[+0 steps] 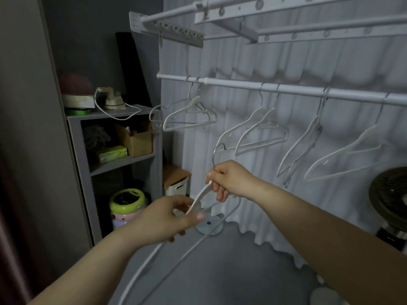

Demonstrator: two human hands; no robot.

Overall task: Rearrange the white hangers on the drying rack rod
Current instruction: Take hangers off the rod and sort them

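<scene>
Both hands hold one white hanger (199, 200) off the rod, below it. My right hand (229, 180) pinches its neck just under the metal hook, which curls up above the fingers. My left hand (167, 219) grips the hanger's shoulder lower down; its long arms run toward the camera. The white rack rod (242, 85) crosses the view at mid height. Several white hangers hang from it: a pair at the left (189, 116), a pair in the middle (259, 133), and others at the right (343, 155).
A grey shelf unit (114, 164) with boxes, an iron and a green-lidded container stands at the left. A white curtain (286, 62) hangs behind the rod. Upper rack rails (264, 25) run overhead. A dark fan (389, 194) sits at the right.
</scene>
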